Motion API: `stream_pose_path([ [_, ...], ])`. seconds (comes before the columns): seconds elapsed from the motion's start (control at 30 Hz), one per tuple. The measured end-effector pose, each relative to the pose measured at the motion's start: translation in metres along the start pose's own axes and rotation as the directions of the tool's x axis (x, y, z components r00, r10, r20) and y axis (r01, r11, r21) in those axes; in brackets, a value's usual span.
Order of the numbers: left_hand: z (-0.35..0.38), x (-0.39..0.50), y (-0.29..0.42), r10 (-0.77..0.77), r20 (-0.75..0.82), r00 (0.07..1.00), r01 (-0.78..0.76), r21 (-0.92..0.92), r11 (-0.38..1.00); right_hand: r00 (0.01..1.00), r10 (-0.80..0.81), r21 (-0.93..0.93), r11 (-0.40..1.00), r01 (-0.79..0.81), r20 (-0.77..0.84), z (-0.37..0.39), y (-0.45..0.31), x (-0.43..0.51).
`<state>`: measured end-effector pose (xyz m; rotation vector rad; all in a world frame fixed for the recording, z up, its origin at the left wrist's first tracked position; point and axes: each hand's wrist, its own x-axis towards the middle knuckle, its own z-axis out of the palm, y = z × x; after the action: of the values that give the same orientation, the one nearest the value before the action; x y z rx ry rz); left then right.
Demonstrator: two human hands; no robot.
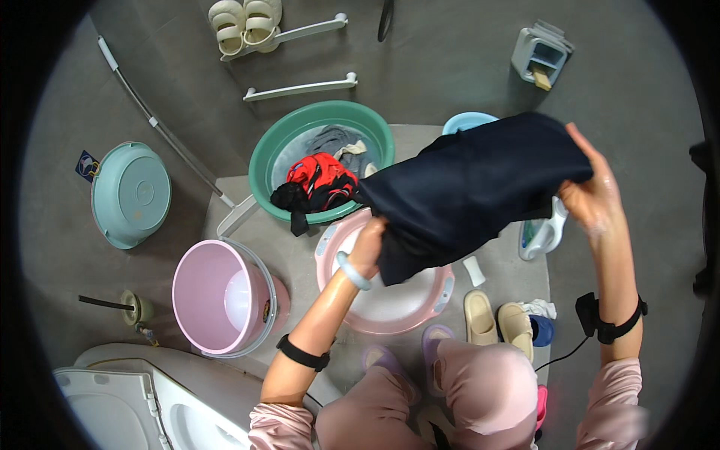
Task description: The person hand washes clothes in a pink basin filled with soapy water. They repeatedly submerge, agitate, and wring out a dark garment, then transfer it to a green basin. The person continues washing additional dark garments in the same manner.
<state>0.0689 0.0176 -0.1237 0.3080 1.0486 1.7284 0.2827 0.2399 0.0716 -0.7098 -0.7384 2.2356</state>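
Observation:
A dark navy garment is stretched out between my two hands, above and to the right of a pink basin of cloudy, sudsy water. My left hand, a pale bangle at its wrist, grips the garment's lower left end over the basin. The far right end is in my right hand, which is wet and raised higher. Behind the pink basin stands a green tub of water, holding a red and black garment and a grey cloth; part of the black cloth hangs over its rim.
Pink buckets stand left, near a toilet and a long-handled squeegee or mop. At right are a detergent bottle, a white brush or bar and beige slippers. A light blue basin sits partly behind the garment.

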Motion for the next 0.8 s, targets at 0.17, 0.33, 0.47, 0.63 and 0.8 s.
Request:
stream_pose_path([
  [0.17, -0.096, -0.007, -0.021, 0.223, 0.047, 0.974, -0.216, 0.5, 0.839, 0.903, 0.424, 0.039, 0.905, -0.423, -0.061, -0.051, 0.117, 0.072],
  [0.33, -0.173, -0.011, -0.072, -0.333, -0.208, 0.92, 0.298, -0.181, 0.937, 0.661, 0.748, -0.085, 0.663, -0.744, 0.052, -0.112, 0.226, 0.125],
  [0.47, -0.208, -0.02, -0.107, -0.471, -0.23, 0.851, 0.404, -0.286, 0.869, 0.882, 0.42, -0.635, 0.626, -0.453, -0.214, -0.139, 0.29, 0.155],
  [0.63, -0.203, -0.018, -0.127, -0.252, -0.034, 0.967, 0.239, -0.217, 0.947, 0.806, 0.504, -0.946, 0.247, 0.21, 0.31, -0.159, 0.358, 0.122],
  [0.8, -0.191, -0.022, -0.094, -0.275, -0.06, 0.96, 0.279, 0.083, 0.957, 0.729, 0.608, -0.94, 0.304, 0.152, 0.315, -0.155, 0.371, 0.116],
])
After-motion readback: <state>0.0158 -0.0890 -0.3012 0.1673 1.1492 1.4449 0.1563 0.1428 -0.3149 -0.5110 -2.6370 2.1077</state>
